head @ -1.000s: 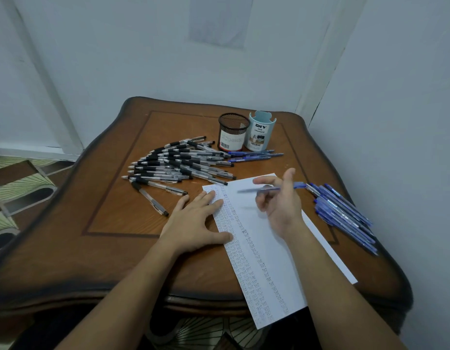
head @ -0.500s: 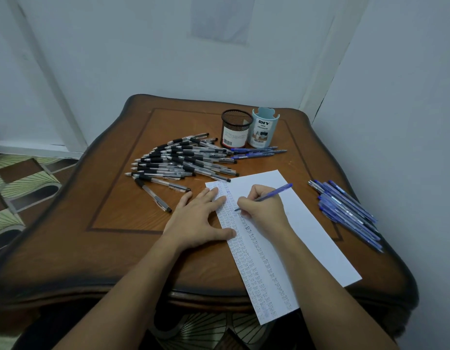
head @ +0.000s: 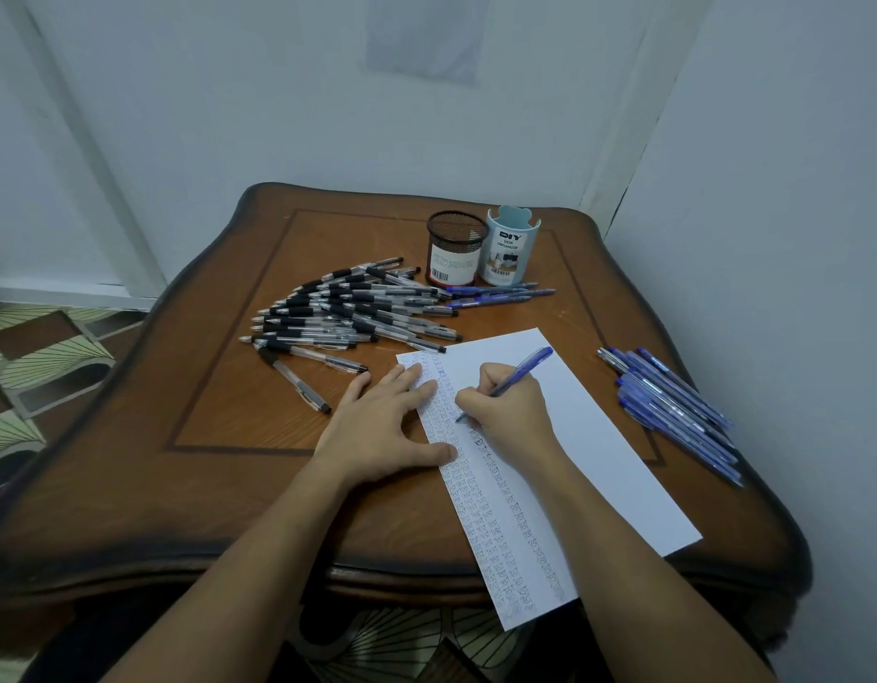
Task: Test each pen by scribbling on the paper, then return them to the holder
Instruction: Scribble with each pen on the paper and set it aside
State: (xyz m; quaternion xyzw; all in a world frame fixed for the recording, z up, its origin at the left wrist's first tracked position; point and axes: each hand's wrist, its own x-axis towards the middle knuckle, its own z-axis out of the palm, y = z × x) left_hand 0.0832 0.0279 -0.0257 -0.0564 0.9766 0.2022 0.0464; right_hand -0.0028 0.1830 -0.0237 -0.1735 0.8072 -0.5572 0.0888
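Observation:
A white sheet of paper [head: 609, 451] lies on the brown wooden table [head: 220, 436], its left strip filled with small scribbles. My right hand [head: 510, 411] grips a blue pen [head: 522, 372] in a writing hold, tip down on the paper. My left hand [head: 382, 426] lies flat with straight fingers on the paper's left edge. A black mesh holder [head: 454, 248] and a light blue holder [head: 510, 246] stand at the back of the table. A large pile of black-grip clear pens [head: 348, 313] lies left of the paper. A pile of blue pens [head: 673, 411] lies at the right.
Three blue pens [head: 495, 295] lie in front of the holders. Walls close in behind and to the right of the table. Patterned floor [head: 37, 362] shows at the left. The paper's near end overhangs the table's front edge.
My right hand came down from above the paper with the blue pen and turned it into a writing hold, tip on the paper. The left hand has stayed in place.

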